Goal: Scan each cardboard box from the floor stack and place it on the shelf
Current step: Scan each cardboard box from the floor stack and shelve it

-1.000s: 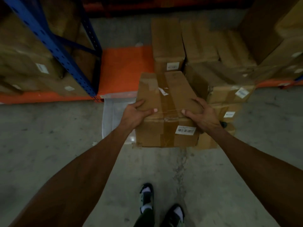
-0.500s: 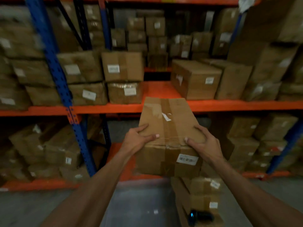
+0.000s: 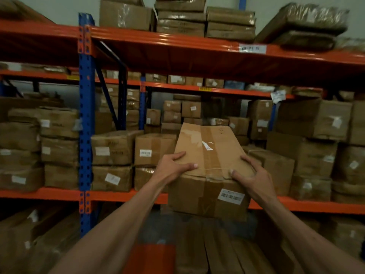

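Note:
I hold a long taped cardboard box (image 3: 209, 155) in the air with both hands, its barcode label on the near end face. My left hand (image 3: 173, 167) grips the left top edge and my right hand (image 3: 250, 175) grips the right top edge. The box hangs in front of the orange shelf beam (image 3: 122, 194) at about shelf height, its far end pointing into a gap between shelved boxes. Below, the top of the floor stack (image 3: 217, 250) shows dimly.
The middle shelf is packed with labelled boxes: one just left of the gap (image 3: 154, 149) and one to the right (image 3: 276, 169). A blue upright post (image 3: 85, 135) stands at left. An upper orange shelf (image 3: 197, 44) carries more boxes.
The box has risen from near the floor stack to shelf height, still in both hands. My view has tilted up from the floor to the shelving.

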